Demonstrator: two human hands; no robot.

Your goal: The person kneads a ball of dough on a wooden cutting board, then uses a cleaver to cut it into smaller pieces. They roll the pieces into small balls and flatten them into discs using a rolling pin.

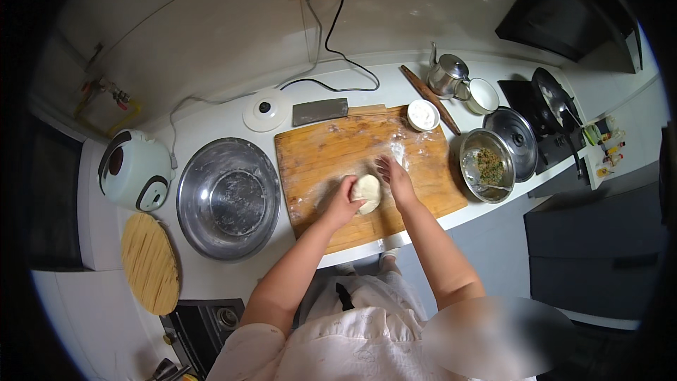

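A smooth pale lump of dough is on the wooden cutting board, toward its near side. My left hand curls round the dough's left side, thumb and fingers on it. Just to the right, my right hand is apart from the dough, its fingers stretched out and holding nothing. Loose flour is dusted on the board beyond my right hand. A small white bowl of flour stands at the board's far right corner.
Left of the board sits a large steel basin, with a rice cooker beyond it. A cleaver and a rolling pin lie along the back. On the right are a steel bowl of filling, a black lid and a wok.
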